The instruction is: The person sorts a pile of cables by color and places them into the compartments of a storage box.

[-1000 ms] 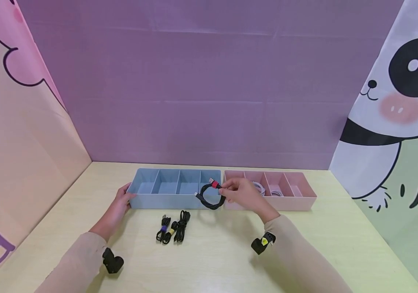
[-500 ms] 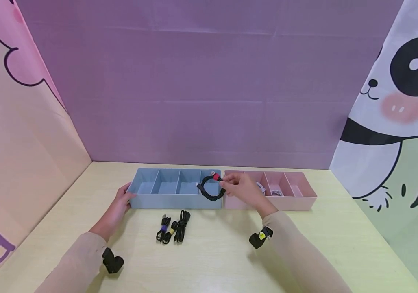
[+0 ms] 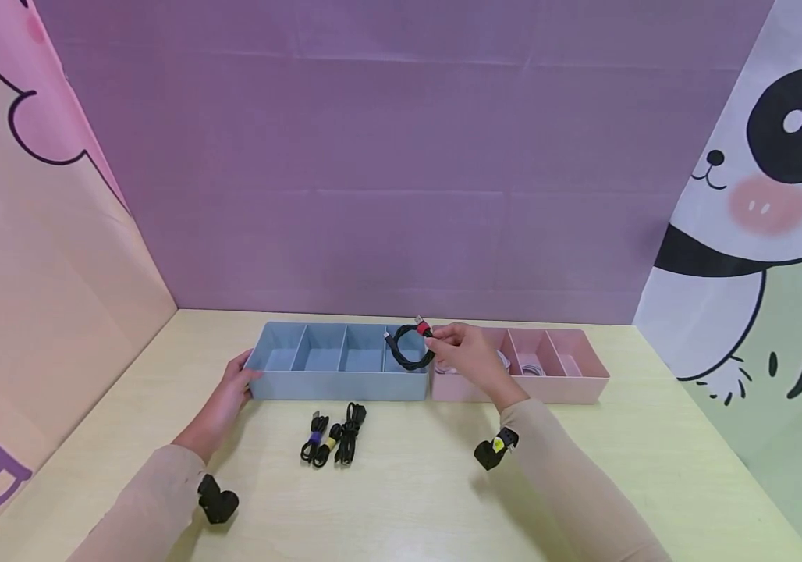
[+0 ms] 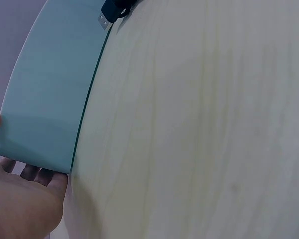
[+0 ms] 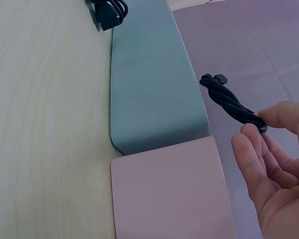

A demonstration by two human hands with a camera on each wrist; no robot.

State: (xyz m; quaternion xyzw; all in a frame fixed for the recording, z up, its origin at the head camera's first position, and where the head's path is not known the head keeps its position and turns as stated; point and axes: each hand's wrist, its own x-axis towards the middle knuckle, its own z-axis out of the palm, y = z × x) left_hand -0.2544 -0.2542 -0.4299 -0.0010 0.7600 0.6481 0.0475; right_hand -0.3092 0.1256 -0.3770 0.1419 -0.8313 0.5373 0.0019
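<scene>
Item in hand: black cable (image 3: 411, 364) wound into a ring with a red tie (image 3: 423, 329), held up near the centre of the head frame, across the rightmost compartment of the blue box (image 3: 334, 385)
Right grip: thumb and fingertips of the right hand (image 3: 471, 361) pinched together on the ring's right side, close to the tie
Left grip: thumb and fingers of the left hand (image 3: 234, 382) clamped on the left end of the blue box
Neighbours: pink box (image 3: 548, 392) at centre right, just beside the blue one, pale cables (image 3: 532, 370) in it; three dark bundles (image 3: 331, 437) on the table (image 3: 387, 507), lower centre
Handling (judged): pinched on one side only, the ring may swing or catch a divider; best lowered slowly and level with the compartment, plugs inside the walls, pinch eased only once the ring is supported
Bracing (judged): left hold firm enough to stop sliding, without tugging the box off line
Head view alone: red tie, open ring shape, compartment layout
Right wrist view alone: ring almost edge-on, strands twisted like rope, thumb facing the fingertips; tie not visible there
Left wrist view alone: thumb at the box's top edge, fingers against its end; metal plug (image 4: 103, 21) by the base, upper left
Uncertain: height of the ring over the rim, cannot tell
</scene>
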